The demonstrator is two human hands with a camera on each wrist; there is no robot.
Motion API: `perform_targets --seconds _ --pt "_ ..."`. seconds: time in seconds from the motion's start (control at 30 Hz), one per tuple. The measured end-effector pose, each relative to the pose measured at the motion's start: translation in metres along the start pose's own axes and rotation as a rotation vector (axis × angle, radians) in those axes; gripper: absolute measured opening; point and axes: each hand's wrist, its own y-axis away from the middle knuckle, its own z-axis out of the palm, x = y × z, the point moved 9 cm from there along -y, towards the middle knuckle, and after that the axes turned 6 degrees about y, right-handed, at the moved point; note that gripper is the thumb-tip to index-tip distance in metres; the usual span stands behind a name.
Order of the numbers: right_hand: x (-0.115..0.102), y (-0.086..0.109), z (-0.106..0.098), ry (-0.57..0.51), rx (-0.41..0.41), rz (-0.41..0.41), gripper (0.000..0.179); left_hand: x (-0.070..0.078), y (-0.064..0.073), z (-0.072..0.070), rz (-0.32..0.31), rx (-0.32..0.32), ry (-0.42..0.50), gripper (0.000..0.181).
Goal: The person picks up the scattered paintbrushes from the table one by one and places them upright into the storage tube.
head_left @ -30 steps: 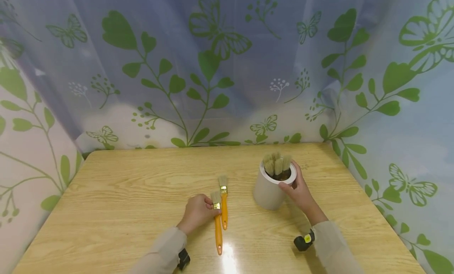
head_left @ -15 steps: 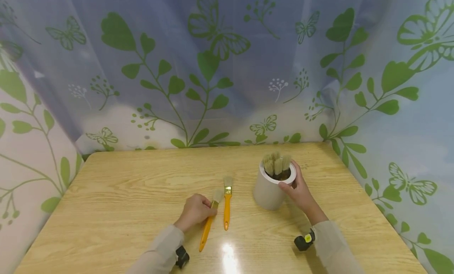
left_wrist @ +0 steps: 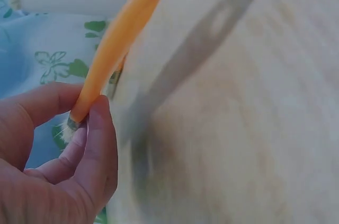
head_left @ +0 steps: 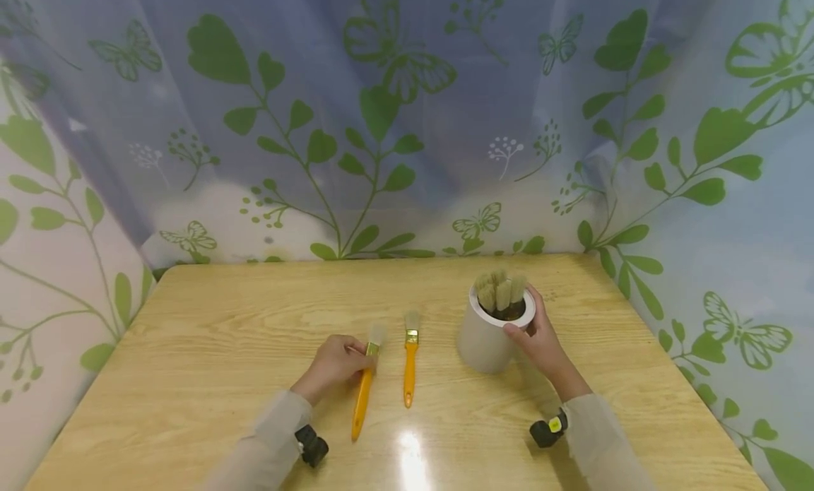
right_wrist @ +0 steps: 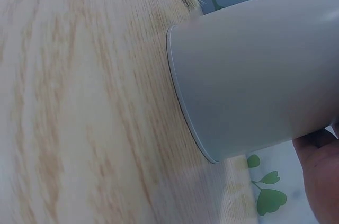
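Note:
My left hand [head_left: 333, 366] pinches a paintbrush [head_left: 362, 406] with an orange handle and pale bristles, close to its metal ferrule. In the left wrist view the orange handle [left_wrist: 119, 44] stands off the table and casts a shadow. A second orange-handled paintbrush [head_left: 410, 371] lies on the table just right of the first, bristles pointing away from me. My right hand [head_left: 543, 346] grips the rim and side of a light grey cylindrical pot [head_left: 483, 342]. Several brushes [head_left: 499, 291] stand in it, bristles up, their handles hidden inside. The right wrist view shows the pot's smooth wall [right_wrist: 259, 70].
A light wood-grain table [head_left: 254, 314] lies beneath everything. Behind it and along both sides hangs a curtain [head_left: 292, 215] printed with green leaves and butterflies. A bright light reflection falls on the table near the front middle.
My left hand has drawn its paintbrush leftward, away from the second one, and the handle has tilted. The second paintbrush has shifted slightly right. My right hand stays on the pot.

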Motion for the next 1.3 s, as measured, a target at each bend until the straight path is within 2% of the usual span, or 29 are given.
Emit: perform_targets --seconds 0.13,0.27,0.4,0.57,0.67,0.8,1.03,1.3 --pt "0.000 0.000 0.000 -0.005 -0.006 -0.002 0.075 0.002 -0.006 -0.003 -0.020 -0.006 0.100 0.020" --pt "0.001 0.000 0.000 0.001 -0.006 0.004 0.076 0.011 -0.008 -0.008 0.001 -0.005 0.222 0.023" --pt "0.001 -0.001 0.000 0.006 -0.007 0.012 0.076 0.030 -0.006 -0.010 0.034 -0.030 0.338 0.027" --pt "0.001 -0.001 0.000 -0.002 -0.010 0.018 0.076 0.057 -0.001 -0.009 0.094 -0.072 0.417 0.026" --pt "0.001 -0.001 0.000 -0.004 -0.011 0.018 0.075 0.070 0.001 -0.009 0.124 -0.074 0.457 0.022" --pt "0.001 -0.001 0.000 0.000 -0.011 0.016 0.076 0.088 0.002 -0.009 0.164 -0.066 0.479 0.018" --pt "0.000 -0.001 0.000 0.011 -0.004 0.007 0.076 0.109 0.004 -0.011 0.192 -0.034 0.440 0.020" --pt "0.001 0.000 -0.001 0.014 -0.003 0.007 0.076 0.130 0.007 -0.006 0.244 -0.055 0.464 0.024"
